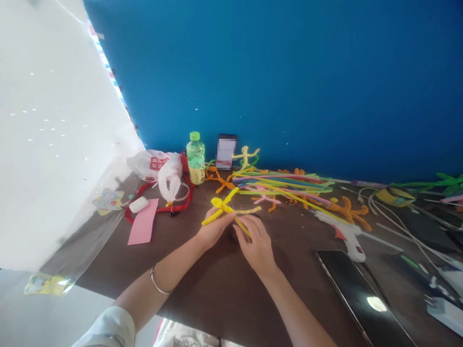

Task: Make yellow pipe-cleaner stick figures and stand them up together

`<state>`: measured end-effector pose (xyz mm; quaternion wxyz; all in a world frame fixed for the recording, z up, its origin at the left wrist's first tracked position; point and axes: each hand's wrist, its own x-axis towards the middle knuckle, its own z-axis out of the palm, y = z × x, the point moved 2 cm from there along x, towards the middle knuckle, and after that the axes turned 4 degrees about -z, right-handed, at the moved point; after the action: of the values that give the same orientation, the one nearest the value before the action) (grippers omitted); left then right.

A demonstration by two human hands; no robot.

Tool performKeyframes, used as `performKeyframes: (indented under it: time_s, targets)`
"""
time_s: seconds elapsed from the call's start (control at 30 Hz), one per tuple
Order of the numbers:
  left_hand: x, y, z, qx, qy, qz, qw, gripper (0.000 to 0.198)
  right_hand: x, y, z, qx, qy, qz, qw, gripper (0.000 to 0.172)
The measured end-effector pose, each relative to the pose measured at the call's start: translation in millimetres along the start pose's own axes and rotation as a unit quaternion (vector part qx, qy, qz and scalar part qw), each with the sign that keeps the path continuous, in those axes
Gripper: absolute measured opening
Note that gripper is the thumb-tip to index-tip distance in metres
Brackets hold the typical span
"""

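Note:
Above the front middle of the dark table, both hands hold a yellow pipe-cleaner figure [221, 204] with a round head and outstretched arms. My left hand [214, 230] is closed around its body from the left. The fingers of my right hand [256, 241] pinch one yellow leg at the lower right. Another leg, striped yellow and pale, points right above those fingers. Part of the body is hidden behind the left fingers. Beyond the hands, a finished-looking pale yellow figure [245, 156] stands before a propped phone [226, 152].
Loose pipe cleaners [282, 183] and orange figures [349, 212] lie behind the hands. On the right are a glue gun [349, 236], a large phone [361, 294] and white cables [394, 217]. A green-capped bottle [196, 161], plastic bag [170, 178], pink paper [143, 224] and earphone case [139, 205] are left.

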<state>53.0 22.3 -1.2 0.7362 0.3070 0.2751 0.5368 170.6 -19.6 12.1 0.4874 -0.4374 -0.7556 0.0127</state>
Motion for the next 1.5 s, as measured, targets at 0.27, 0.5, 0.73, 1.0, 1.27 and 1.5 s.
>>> performKeyframes:
  time_s: [0.27, 0.5, 0.73, 1.0, 1.27, 1.5]
  targets:
    - [8.9, -0.1, -14.3, 0.037, -0.045, -0.076, 0.995, 0.019, -0.9, 15.0, -6.2, 0.064, 0.047, 0.170, 0.982, 0.013]
    - [8.3, 7.4, -13.1, -0.054, -0.060, -0.156, 0.985, 0.033, 3.8, 22.7, -11.6, 0.006, 0.033, 0.100, 0.994, 0.013]
    - [10.3, 2.1, -17.1, 0.072, 0.039, -0.125, 0.989, 0.027, 7.0, 19.7, -12.2, 0.142, -0.106, 0.108, 0.978, 0.021]
    - [15.2, 5.9, -22.1, 0.057, -0.025, -0.188, 0.980, 0.018, 8.2, 25.8, -19.6, 0.418, -0.205, 0.247, 0.850, 0.029]
    - [15.1, 7.9, -22.1, 0.062, -0.039, -0.212, 0.974, 0.015, 10.4, 14.9, -15.0, 0.265, -0.191, 0.147, 0.934, 0.019]
    - [13.0, 0.8, -20.0, 0.041, -0.047, -0.231, 0.971, 0.016, 5.8, 13.3, -20.5, 0.097, -0.084, -0.043, 0.991, 0.025]
